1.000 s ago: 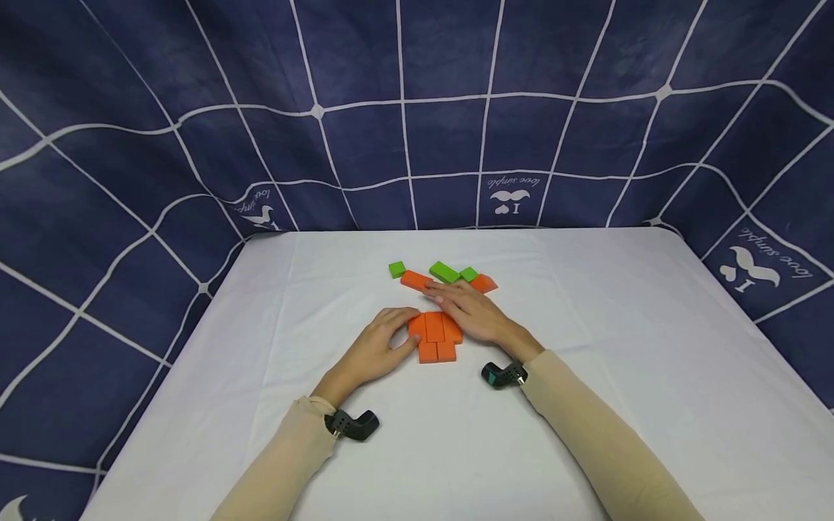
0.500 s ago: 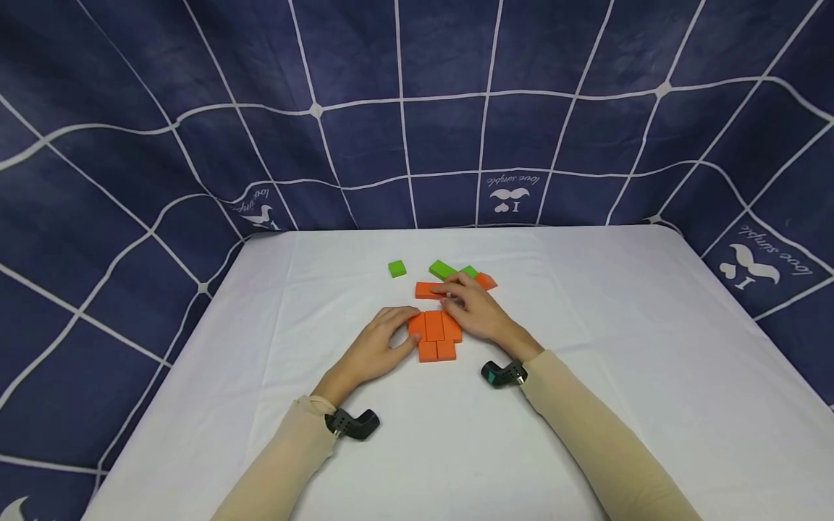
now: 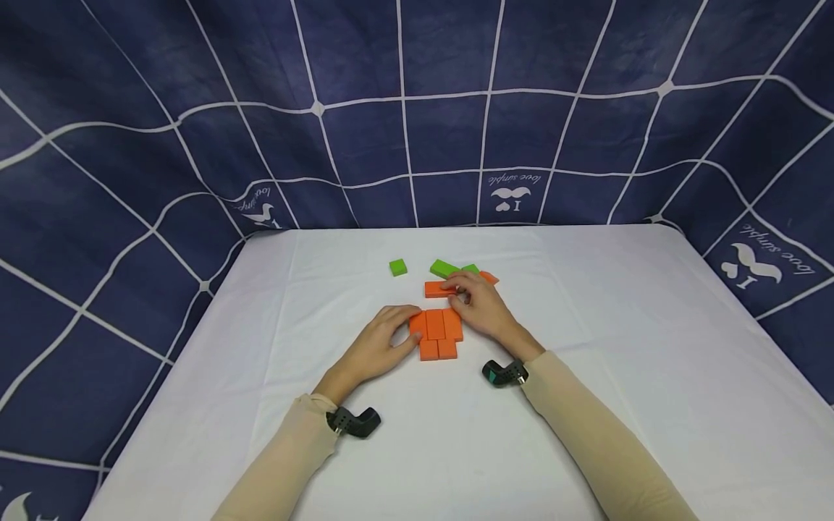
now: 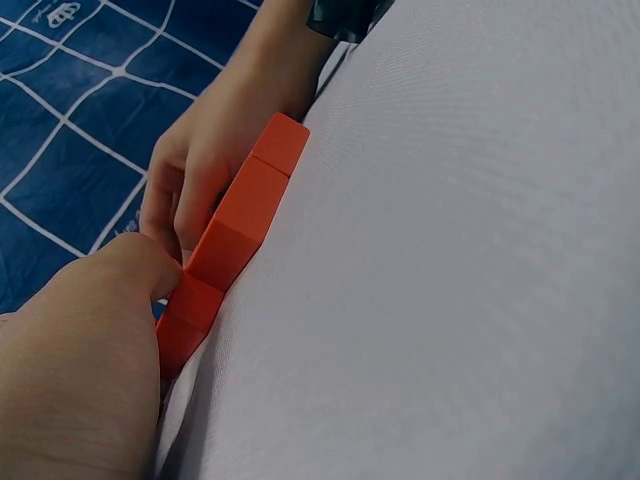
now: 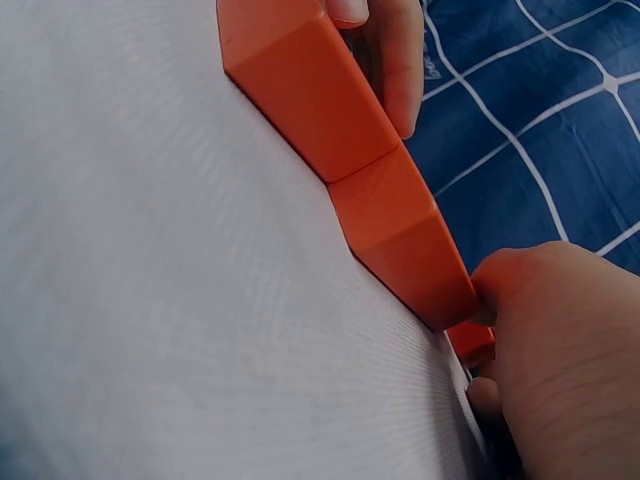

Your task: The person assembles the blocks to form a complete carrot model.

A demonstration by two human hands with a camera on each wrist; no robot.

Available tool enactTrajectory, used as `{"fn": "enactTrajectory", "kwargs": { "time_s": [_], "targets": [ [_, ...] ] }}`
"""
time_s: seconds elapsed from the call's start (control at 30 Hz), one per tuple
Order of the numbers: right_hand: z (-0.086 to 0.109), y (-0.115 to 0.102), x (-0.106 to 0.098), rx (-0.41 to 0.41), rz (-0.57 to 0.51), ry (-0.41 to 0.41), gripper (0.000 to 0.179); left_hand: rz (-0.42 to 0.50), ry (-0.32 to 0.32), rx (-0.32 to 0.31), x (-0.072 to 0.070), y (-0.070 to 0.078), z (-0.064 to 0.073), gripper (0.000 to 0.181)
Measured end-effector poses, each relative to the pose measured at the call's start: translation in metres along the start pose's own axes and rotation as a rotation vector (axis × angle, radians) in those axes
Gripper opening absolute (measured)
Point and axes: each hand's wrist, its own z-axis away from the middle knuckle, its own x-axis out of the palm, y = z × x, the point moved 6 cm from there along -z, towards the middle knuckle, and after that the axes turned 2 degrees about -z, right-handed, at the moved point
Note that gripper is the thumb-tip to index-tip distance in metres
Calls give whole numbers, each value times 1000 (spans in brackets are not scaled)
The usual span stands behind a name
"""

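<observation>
Left hand (image 3: 376, 346) grips flat orange blocks (image 3: 435, 325); right hand (image 3: 483, 307) pinches orange oblong block (image 3: 435, 289), likely light, stiff, suitably at three-o'clock end.

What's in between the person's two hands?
In the head view, a cluster of orange blocks lies between the left hand and the right hand.

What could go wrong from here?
1. The right hand, at the loose orange block, sits right beside the orange arrangement; a slip might knock its far right corner out of line.
2. The left hand holds the arrangement's left edge; uneven pressure could open the visible seams.
3. The green bar lies just beyond the loose block and may get nudged.
</observation>
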Motion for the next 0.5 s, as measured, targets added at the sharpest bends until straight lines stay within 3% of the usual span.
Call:
{"fn": "enactTrajectory", "kwargs": {
  "time_s": [0.5],
  "targets": [
    [2,-3,-5,32,-51,52,25,10,3,4,-1,2,-1,50]
  ]
}}
